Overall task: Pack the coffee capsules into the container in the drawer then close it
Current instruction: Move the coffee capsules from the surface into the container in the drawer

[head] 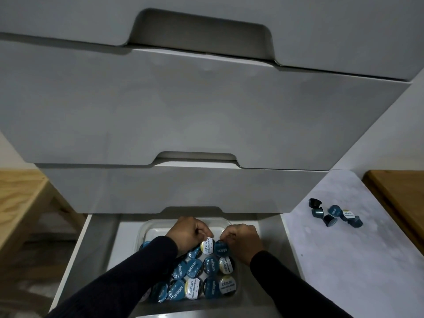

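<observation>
Head view: the clear, rounded-corner plastic container (146, 228) is seen sitting inside the open white bottom drawer (96, 244), and every place is called from it. Its near half is packed with blue and white foil-lidded coffee capsules (195, 271), lids up in rows; its far end is bare. Both hands are held low over the far row. The left hand (189, 232) is curled, and a white-lidded capsule (206, 245) appears to be pinched at its fingertips. The right hand (243, 239) is curled too, with a blue-lidded capsule (221, 248) pinched beside the first. Both dark sleeves (128, 274) are laid across the packed rows.

To the container's right, outside the drawer, a loose cluster of dark blue capsules (335, 214) is left on the pale speckled surface (344, 249), some tipped on their sides.

Trouble is easily imagined: seated capsules could be knocked askew by a dragging sleeve, a tilted capsule could ride up over its neighbour, and the loose ones could be forgotten if the drawer is shut too soon.
</observation>
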